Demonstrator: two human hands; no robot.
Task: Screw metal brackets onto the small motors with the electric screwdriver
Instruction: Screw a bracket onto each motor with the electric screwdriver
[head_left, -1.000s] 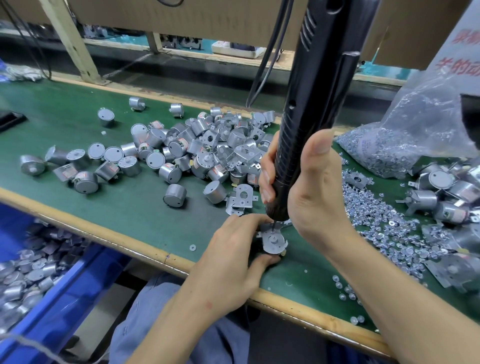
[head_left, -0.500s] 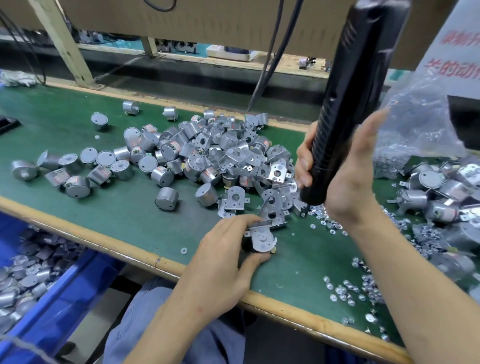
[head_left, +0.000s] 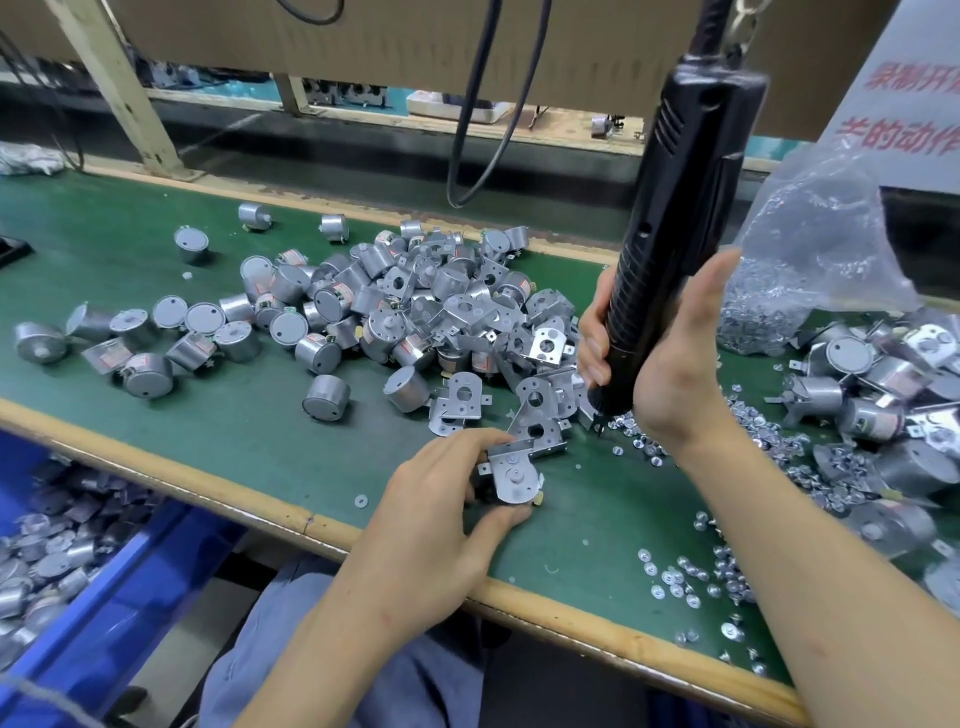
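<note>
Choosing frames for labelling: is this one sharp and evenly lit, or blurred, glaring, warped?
Head view: soft, even light; the bracketed silver motor in the left hand and black electric screwdriver are sharp; grey motors in the blue plastic bin look smeared; the clear plastic bag shows mild glare; the wooden bench edge bows from lens distortion.

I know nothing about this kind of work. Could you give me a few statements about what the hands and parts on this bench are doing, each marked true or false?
1. The right hand grips the black electric screwdriver. True.
2. The left hand holds a motor with a bracket. True.
3. The screwdriver's tip presses on that motor. False: it is off to the side, over loose screws on the green table.
4. The clear plastic bag lies beside the left hand. False: the bag sits at the far right, behind the right hand.
5. The blue bin below the table's edge holds motors. True.
</note>
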